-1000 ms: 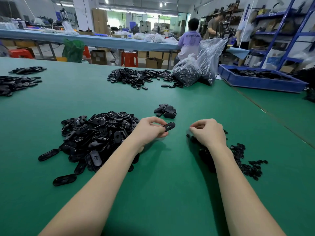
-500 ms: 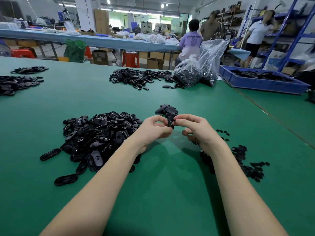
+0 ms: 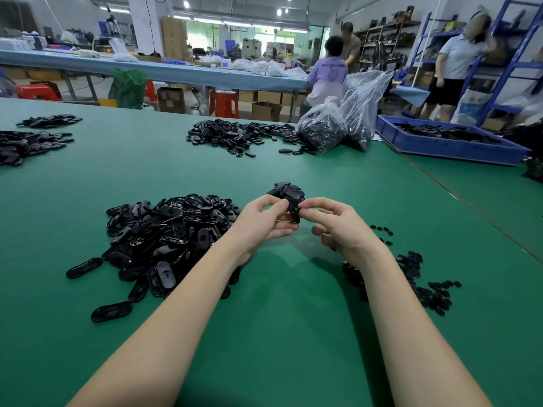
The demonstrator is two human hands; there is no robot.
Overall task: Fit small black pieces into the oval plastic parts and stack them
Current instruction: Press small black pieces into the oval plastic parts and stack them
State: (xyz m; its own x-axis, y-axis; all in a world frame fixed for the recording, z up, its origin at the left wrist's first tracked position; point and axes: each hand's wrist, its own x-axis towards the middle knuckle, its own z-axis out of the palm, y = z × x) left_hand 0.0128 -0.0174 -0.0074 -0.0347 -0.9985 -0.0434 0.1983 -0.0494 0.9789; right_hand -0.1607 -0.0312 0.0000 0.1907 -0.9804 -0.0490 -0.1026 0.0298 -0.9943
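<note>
A black oval plastic part (image 3: 294,212) is held above the green table (image 3: 279,333) between both hands. My left hand (image 3: 261,223) pinches its left side with thumb and fingers. My right hand (image 3: 332,227) pinches its right side; whether a small piece sits under those fingertips is hidden. A large heap of oval parts (image 3: 164,233) lies left of my left arm. Small black pieces (image 3: 423,286) are scattered to the right of my right arm. A short stack of finished ovals (image 3: 286,190) sits just beyond my hands.
More black parts lie in a far pile (image 3: 244,136) and at the left edge (image 3: 26,142). Two clear bags of parts (image 3: 340,124) and a blue tray (image 3: 449,142) stand at the back right. People stand beyond the table.
My right hand rose from the small pieces and met the left hand at the oval part. Both hands now pinch that part, held a little higher and turned on edge.
</note>
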